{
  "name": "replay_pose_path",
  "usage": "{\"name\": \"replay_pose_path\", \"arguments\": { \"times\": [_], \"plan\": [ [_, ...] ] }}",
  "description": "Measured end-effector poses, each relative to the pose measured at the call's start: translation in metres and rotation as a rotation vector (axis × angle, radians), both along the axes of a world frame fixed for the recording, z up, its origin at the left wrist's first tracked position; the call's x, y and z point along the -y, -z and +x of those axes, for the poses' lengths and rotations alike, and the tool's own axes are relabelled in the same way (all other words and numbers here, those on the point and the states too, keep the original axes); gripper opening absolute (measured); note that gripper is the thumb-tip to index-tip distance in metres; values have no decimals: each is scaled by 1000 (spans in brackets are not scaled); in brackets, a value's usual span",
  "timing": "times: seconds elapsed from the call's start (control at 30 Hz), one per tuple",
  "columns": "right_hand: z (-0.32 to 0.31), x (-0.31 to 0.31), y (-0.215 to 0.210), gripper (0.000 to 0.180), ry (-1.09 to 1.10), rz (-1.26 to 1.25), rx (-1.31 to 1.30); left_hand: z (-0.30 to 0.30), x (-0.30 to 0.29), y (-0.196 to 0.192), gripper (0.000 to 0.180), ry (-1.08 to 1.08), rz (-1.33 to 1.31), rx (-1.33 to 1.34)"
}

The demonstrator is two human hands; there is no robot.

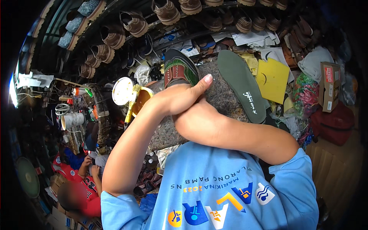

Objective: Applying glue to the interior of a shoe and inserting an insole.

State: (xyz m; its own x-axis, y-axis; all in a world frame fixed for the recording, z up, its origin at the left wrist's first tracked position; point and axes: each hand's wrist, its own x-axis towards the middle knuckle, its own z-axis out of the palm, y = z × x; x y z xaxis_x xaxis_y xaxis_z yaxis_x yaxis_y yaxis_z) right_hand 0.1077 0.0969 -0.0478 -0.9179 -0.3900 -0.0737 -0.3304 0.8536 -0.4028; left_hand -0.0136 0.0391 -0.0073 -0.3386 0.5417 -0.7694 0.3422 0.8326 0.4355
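A green and brown leather shoe [177,69] with a black sole lies on a grey, rough-topped work block [230,101], its toe pointing away from me. My left hand [184,96] is closed over the back part of this shoe, thumb stretched out along its right edge; the other fingers are out of sight. Crossing under it, my right forearm reaches to the shoe's opening. My right hand is hidden beneath the left one. To the right on the block lies a dark green insole [241,84] with white lettering.
Left of the block stands an open yellow can [145,100] with a brush [132,101] and a round lid [122,91]. Brown shoes [165,11] line racks behind. Yellow sheets [272,78], a cardboard box [329,86] and a red bag [332,122] sit right. A person in red [86,188] sits lower left.
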Motion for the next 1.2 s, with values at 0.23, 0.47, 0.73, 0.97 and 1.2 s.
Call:
{"name": "replay_pose_path", "arguments": {
  "times": [0.23, 0.47, 0.73, 0.97, 1.2],
  "plan": [
    [2, -11, -26, 18, -17, 67, 101, -20, 10, -15, 46, 432, 127, -93],
    [-2, -13, -32, 15, -48, 67, 149, -17, -7, 3, 29, 666, -161, -186],
    [-3, -8, -34, 14, -25, 94, 194, -12, -18, 20, 34, 587, -107, -320],
    [-4, -16, -25, 12, -10, 15, 130, -16, -25, 45, 38, 474, -69, -403],
    [-4, -16, -22, 14, -27, -8, 93, -23, -13, 65, 43, 376, -20, -478]
  ]
}}
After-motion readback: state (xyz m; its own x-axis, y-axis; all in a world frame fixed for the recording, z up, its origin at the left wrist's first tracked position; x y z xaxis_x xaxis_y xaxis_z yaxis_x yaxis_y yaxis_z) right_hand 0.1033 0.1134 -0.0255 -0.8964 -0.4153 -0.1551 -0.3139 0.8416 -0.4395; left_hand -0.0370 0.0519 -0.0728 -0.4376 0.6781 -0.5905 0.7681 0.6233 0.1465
